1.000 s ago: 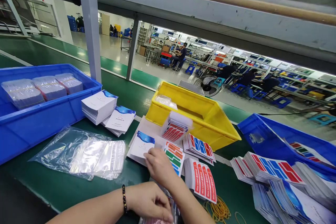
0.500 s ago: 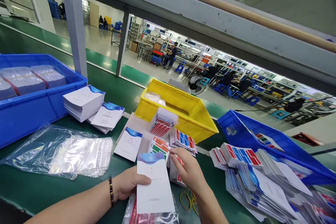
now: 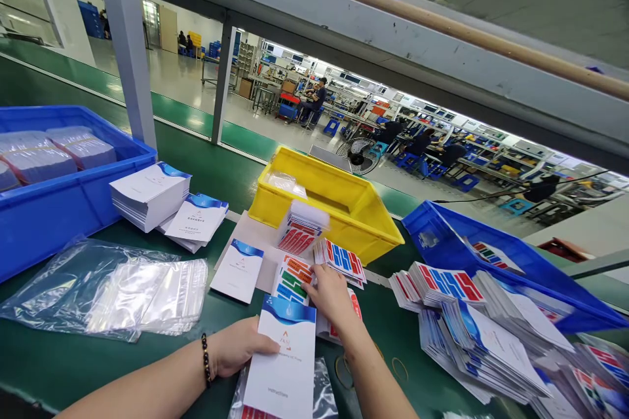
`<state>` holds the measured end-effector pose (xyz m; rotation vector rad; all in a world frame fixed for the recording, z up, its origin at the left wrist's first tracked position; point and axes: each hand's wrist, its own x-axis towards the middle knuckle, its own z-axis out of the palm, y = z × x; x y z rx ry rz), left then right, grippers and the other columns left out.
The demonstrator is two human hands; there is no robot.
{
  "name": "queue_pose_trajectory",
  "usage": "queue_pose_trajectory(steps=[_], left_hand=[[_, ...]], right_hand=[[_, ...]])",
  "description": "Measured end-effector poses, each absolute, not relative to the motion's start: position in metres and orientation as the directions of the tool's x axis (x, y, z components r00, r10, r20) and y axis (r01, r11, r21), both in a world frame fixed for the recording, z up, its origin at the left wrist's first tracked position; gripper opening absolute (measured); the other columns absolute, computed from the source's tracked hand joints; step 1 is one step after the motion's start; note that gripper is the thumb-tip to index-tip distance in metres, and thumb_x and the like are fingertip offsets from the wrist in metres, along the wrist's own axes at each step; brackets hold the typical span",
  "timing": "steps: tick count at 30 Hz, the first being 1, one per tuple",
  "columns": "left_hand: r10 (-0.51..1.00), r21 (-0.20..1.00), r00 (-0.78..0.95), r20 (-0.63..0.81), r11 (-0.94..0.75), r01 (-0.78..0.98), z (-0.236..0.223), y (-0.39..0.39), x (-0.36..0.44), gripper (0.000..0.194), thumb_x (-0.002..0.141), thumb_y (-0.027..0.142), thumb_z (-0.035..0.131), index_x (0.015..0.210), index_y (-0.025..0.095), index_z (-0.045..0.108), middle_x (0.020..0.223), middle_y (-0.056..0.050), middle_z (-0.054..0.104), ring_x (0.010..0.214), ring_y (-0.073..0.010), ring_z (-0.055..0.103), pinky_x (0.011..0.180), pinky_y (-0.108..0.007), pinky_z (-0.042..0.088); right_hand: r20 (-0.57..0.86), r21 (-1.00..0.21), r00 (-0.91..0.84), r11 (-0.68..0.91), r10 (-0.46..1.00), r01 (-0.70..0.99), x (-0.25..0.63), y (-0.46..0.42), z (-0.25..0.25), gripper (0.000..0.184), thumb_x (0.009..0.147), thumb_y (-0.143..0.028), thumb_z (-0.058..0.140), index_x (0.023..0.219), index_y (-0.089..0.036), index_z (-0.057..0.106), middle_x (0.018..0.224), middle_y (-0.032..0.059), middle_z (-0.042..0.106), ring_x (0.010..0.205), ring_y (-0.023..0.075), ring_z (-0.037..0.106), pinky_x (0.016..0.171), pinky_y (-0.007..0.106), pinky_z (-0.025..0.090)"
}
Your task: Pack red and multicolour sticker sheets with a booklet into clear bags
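My left hand [image 3: 240, 346] grips a white instruction booklet [image 3: 281, 366] with a blue top band, its thumb lying on the cover. Beneath the booklet are clear plastic bags [image 3: 324, 393] with something red in them. My right hand [image 3: 331, 294] has its thumb and fingers closed at the right edge of a card [image 3: 289, 280] printed with orange, green and blue stripes. A stack of red and blue striped cards [image 3: 340, 256] lies just beyond that hand. Partly behind the right wrist, more red-printed cards [image 3: 354, 304] show. Another booklet [image 3: 238, 272] lies to the left.
A yellow bin [image 3: 388, 232] stands behind the cards. Blue bins [image 3: 63, 209] flank the work area. Booklet stacks [image 3: 147, 193] and clear zip bags [image 3: 171, 294] lie left; piled booklets [image 3: 496, 347] lie right. Rubber bands [image 3: 400, 368] lie near my right forearm. A shelf beam runs overhead.
My right hand has moved slightly left and down onto the striped card's edge. The booklet in my left hand has shifted a little down and tilted. The view has moved slightly.
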<state>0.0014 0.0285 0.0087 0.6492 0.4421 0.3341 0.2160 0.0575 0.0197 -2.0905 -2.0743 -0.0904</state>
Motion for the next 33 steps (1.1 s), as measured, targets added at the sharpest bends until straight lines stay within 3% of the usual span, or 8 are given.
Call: queue_pose_trajectory(steps=[6,12,14,17,19,22,27,33], left_hand=[[0.455,0.611,0.838,-0.301,0.766,-0.197,0.005,0.029,0.002,0.04,0.052,0.013,0.068,0.092,0.009,0.066,0.091,-0.013,0.07,0.086,-0.0278,0.064,0.086,-0.042,0.042],[0.423,0.518,0.823,-0.379,0.834,-0.189,-0.001,0.034,0.003,0.03,0.053,0.01,0.063,0.082,0.008,0.065,0.083,-0.012,0.07,0.084,-0.0278,0.064,0.086,-0.041,0.041],[0.416,0.494,0.819,-0.396,0.848,-0.191,-0.002,0.035,0.003,0.028,0.058,0.018,0.065,0.083,0.006,0.065,0.082,-0.013,0.07,0.084,-0.0267,0.064,0.086,-0.039,0.041],[0.389,0.45,0.832,-0.396,0.872,-0.194,-0.001,0.035,0.005,0.04,0.07,0.041,0.064,0.089,0.006,0.065,0.086,-0.014,0.07,0.086,-0.0254,0.064,0.087,-0.037,0.041],[0.404,0.442,0.83,-0.385,0.87,-0.218,0.0,0.034,0.007,0.049,0.073,0.052,0.06,0.094,0.008,0.063,0.089,-0.013,0.07,0.086,-0.0239,0.065,0.087,-0.037,0.042],[0.435,0.464,0.818,-0.376,0.853,-0.241,0.002,0.032,0.009,0.054,0.069,0.057,0.062,0.095,0.01,0.063,0.089,-0.012,0.07,0.084,-0.0222,0.066,0.086,-0.037,0.044],[0.437,0.525,0.787,-0.436,0.833,-0.171,0.004,0.031,0.01,0.049,0.056,0.038,0.079,0.09,0.007,0.063,0.084,-0.012,0.071,0.075,-0.022,0.067,0.082,-0.035,0.047],[0.459,0.511,0.706,-0.539,0.845,-0.159,0.012,0.034,0.007,0.052,0.057,0.034,0.08,0.096,0.006,0.059,0.083,-0.013,0.071,0.079,-0.0275,0.068,0.077,-0.037,0.05]], right_hand=[[0.242,-0.21,0.08,-0.028,0.967,0.977,0.215,0.056,0.017,0.002,0.076,-0.017,0.054,0.075,-0.019,0.052,0.076,0.0089,0.061,0.074,0.0245,0.058,0.064,0.032,0.037],[0.352,-0.496,0.275,-0.071,0.894,0.865,0.241,0.044,0.042,0.02,0.09,-0.032,0.034,0.081,-0.02,0.048,0.069,0.0029,0.06,0.058,0.0162,0.056,0.051,0.025,0.039],[0.344,-0.74,0.42,-0.033,0.84,0.672,0.249,0.038,0.051,0.025,0.088,-0.042,0.038,0.083,-0.019,0.049,0.062,0.0002,0.056,0.05,0.0138,0.052,0.046,0.024,0.038],[0.11,-0.973,0.445,0.006,0.889,0.229,0.247,0.026,0.055,0.031,0.074,-0.049,0.06,0.078,-0.019,0.054,0.047,-0.0062,0.045,0.036,0.0085,0.038,0.037,0.021,0.028],[-0.025,-0.986,0.291,-0.072,0.956,0.151,0.236,0.019,0.051,0.032,0.068,-0.048,0.066,0.072,-0.018,0.056,0.047,-0.0055,0.047,0.036,0.0068,0.035,0.036,0.02,0.025],[-0.079,-0.96,0.089,-0.1,0.993,0.262,0.212,0.009,0.038,0.026,0.072,-0.042,0.062,0.067,-0.017,0.058,0.053,-0.0023,0.053,0.042,0.0088,0.042,0.04,0.02,0.031],[-0.013,-0.866,0.087,-0.054,0.996,0.497,0.193,-0.002,0.023,0.018,0.079,-0.031,0.052,0.072,-0.017,0.061,0.06,0.0003,0.061,0.053,0.0134,0.054,0.048,0.022,0.041],[0.398,-0.536,0.268,-0.015,0.878,0.844,0.233,-0.018,0.032,0.025,0.086,-0.032,0.043,0.08,-0.018,0.063,0.077,0.0049,0.064,0.07,0.0171,0.059,0.064,0.027,0.045]])
